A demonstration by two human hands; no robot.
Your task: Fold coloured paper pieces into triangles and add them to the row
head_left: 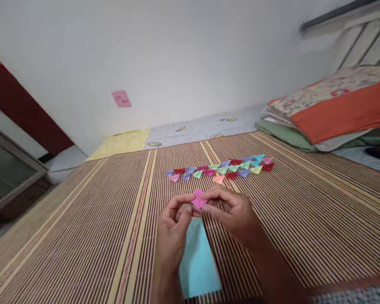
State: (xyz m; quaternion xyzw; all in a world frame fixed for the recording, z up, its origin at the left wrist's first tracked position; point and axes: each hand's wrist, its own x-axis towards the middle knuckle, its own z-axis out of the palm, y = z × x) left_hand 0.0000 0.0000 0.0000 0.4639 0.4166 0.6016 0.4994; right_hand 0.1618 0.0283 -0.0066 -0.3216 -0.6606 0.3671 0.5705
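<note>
A small pink folded paper (199,199), diamond-shaped with a crease down its middle, is held up between my two hands. My left hand (175,223) pinches its left side, and my right hand (232,207) pinches its right side with thumb and fingers. Under and between my forearms lies a light-blue sheet of paper (199,261) on the striped mat. Beyond my fingertips, several small folded paper pieces (222,170) in red, blue, green, pink and yellow are lined up in rows.
The striped mat (82,228) covers the bed up to a checked sheet (193,126) along the white wall. Folded bedding (342,109) with an orange band is piled at the right. A pink note (121,99) sticks to the wall. A wooden-framed panel (12,169) stands at the left.
</note>
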